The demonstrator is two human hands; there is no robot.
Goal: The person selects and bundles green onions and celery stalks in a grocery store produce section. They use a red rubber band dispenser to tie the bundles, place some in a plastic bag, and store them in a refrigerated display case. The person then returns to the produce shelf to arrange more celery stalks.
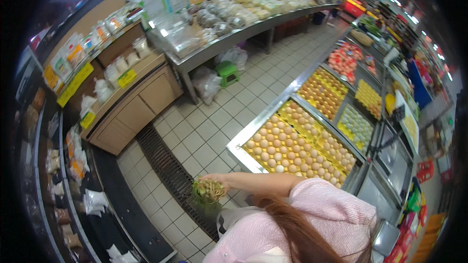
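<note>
My right hand [218,179] grips a bunch of leafy greens [209,190], its pale stem ends facing up. The bunch hangs in front of my body, over the floor beside a dark drain grate [172,171]. Lower leaves are blurred. My right arm reaches out past the near corner of a metal-edged egg display [244,155], where several brown eggs [289,140] sit in yellow trays. My left hand is out of view.
Left, a wooden cabinet [128,120] and dark shelves [98,190] hold bagged goods. A long metal table [172,53] bears many bagged foods [234,9]. Beneath it stand a green plastic stool [227,71] and a plastic bag [205,84]. Tiled floor [215,126] runs between the displays.
</note>
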